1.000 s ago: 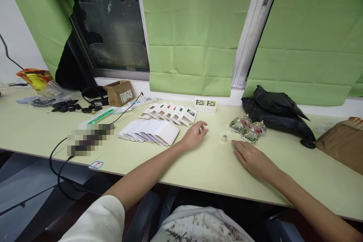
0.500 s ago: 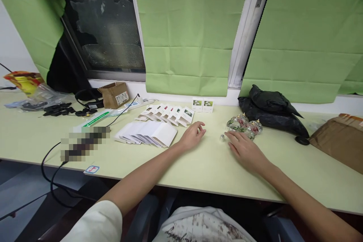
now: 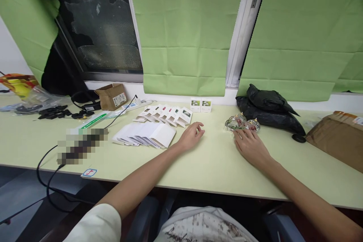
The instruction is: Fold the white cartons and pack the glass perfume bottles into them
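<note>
My right hand [image 3: 251,146] is cupped over the front of a small cluster of clear glass ball ornaments [image 3: 238,121] with gold-coloured tops and red and green insides. Its fingers curl down over the nearest glass ornament, which they mostly cover; the fingertips' grip is partly hidden. My left hand [image 3: 192,136] rests on the table with loosely bent, parted fingers and nothing in it. Just left of it lie overlapping white folded boxes [image 3: 163,135]. Behind these is a row of white cartons with printed pictures [image 3: 185,115].
Two small white boxes [image 3: 200,105] stand by the wall. Black plastic bags [image 3: 269,109] and a brown cardboard parcel [image 3: 337,140] are at right. At left are an open carton [image 3: 111,96], black parts [image 3: 55,112] and a cable [image 3: 47,174] hanging over the table edge.
My right hand has moved a little right and over the front ornament. The small silver-topped clear piece beside its fingertips no longer shows. My left hand stays put; the view has shifted slightly.
</note>
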`<state>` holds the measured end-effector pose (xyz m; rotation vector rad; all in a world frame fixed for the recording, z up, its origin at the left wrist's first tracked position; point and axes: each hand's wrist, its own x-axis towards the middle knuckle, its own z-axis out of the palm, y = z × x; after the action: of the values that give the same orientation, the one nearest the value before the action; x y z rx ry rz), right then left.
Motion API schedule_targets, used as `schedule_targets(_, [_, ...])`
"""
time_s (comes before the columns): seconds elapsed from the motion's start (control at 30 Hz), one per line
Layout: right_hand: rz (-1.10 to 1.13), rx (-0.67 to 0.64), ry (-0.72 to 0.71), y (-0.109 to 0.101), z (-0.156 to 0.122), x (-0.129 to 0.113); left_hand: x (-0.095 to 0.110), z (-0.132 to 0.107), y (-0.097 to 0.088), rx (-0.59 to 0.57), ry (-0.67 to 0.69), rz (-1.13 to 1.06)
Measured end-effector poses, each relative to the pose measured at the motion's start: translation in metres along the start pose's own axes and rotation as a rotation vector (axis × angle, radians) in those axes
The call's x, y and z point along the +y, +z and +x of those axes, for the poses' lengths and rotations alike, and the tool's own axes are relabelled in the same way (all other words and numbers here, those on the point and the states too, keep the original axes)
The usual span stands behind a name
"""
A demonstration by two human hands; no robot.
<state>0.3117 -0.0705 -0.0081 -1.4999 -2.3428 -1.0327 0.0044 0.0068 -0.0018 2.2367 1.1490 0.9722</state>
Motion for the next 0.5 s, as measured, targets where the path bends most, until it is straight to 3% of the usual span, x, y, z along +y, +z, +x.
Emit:
schedule_targets(0.33, [0.077,0.037,0.012,-0.012,0.009,-0.009,-0.007,0.0,0.001,-0.029,0.018,0.045])
schedule_targets(0.5, [0.331,-0.011,-0.141,-0.015,0.032,-0.033,-0.013,0.005,-0.006,0.006,0.101,0.334])
